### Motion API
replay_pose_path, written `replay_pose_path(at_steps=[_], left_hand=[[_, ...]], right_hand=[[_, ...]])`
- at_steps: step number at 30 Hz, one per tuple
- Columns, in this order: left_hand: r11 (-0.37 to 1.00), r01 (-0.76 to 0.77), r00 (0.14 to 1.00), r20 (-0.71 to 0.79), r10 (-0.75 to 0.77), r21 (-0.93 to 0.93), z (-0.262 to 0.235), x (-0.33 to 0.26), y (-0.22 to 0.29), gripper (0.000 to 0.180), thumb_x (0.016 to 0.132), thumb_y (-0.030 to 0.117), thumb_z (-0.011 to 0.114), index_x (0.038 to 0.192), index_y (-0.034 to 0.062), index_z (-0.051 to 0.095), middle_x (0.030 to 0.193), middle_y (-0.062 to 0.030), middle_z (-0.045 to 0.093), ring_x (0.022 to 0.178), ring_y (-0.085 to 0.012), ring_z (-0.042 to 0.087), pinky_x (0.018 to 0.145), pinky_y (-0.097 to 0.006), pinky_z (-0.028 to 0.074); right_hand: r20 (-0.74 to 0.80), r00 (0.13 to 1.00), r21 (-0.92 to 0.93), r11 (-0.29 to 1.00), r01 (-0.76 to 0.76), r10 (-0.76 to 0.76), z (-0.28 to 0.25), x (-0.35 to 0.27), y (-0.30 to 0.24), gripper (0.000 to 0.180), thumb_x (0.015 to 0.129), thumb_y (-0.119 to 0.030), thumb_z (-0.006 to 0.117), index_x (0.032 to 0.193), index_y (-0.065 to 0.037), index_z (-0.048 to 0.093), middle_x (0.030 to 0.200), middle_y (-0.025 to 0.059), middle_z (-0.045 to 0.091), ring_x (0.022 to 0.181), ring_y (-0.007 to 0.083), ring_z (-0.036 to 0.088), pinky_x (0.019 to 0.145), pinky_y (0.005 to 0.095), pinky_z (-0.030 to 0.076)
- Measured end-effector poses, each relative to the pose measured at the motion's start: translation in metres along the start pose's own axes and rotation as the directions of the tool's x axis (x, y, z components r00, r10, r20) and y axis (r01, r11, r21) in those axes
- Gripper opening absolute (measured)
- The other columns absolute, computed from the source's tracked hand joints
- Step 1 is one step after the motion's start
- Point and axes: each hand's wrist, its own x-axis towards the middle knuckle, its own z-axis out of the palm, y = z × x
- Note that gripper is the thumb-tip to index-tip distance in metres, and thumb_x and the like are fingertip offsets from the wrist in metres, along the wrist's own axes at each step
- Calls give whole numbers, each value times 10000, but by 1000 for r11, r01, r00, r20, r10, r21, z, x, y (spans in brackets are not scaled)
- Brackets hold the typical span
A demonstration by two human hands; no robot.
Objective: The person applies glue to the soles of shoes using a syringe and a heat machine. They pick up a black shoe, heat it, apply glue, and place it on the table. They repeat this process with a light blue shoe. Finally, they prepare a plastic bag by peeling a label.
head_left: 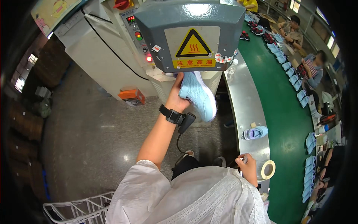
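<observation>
My left hand [178,95] is closed around the ankle end of a light blue knit sneaker [200,95] with a white sole. The sneaker hangs toe down, partly tucked under the grey hood [156,22] of a heating machine. A black strap with a small device sits on my left wrist. Low at the right, my right hand [247,167] is closed in a pinch at the edge of the metal ledge. Something small and whitish shows at its fingers, too small to name. Beside it lies a roll of pale tape [267,170]. Another light blue sneaker [256,132] rests farther along the ledge.
A green conveyor belt [276,112] curves along the right, with rows of blue shoes [286,66] on its far side and several people seated there. An orange box [131,96] lies on the floor by the machine. A white metal rack [82,209] stands at lower left.
</observation>
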Motion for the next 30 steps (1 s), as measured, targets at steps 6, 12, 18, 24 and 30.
replay_pose_path(at_steps=[6,12,18,24,30], left_hand=[[998,45,999,5,-45,-42,17,-3,3,369,877,328,586,1166,101,550,1106,-42,613,1020,-231,580,894,-404,457],[997,61,998,35,-60,-47,21,-6,7,340,877,305,590,1149,103,566,1087,-45,624,1021,-231,581,892,-396,457],[998,46,999,19,-45,-30,28,-5,15,346,890,302,558,1158,83,560,1078,-63,627,1012,-240,587,894,-401,461],[992,105,994,-21,-107,-73,32,4,22,376,925,344,464,1160,62,543,1086,-74,618,1007,-236,589,888,-392,479],[959,218,976,17,-218,-180,32,10,29,450,901,427,422,1125,63,560,1046,-139,617,965,-320,593,895,-539,436]], right_hand=[[-57,990,-20,991,-132,131,-22,-15,56,251,831,-226,641,880,12,577,600,30,512,478,98,452,444,259,376],[-93,969,15,973,-229,230,-26,-9,61,328,877,-306,590,966,4,528,653,45,515,515,110,465,463,266,386],[-4,972,112,966,-233,235,-17,7,29,254,895,-233,525,913,17,485,686,73,542,556,138,523,514,272,437],[3,973,94,969,-230,231,-13,7,32,176,896,-166,507,879,6,476,708,79,555,574,131,529,522,272,443],[-7,969,104,964,-244,246,-17,2,35,181,907,-152,502,838,13,480,667,87,577,538,128,535,502,266,442]])
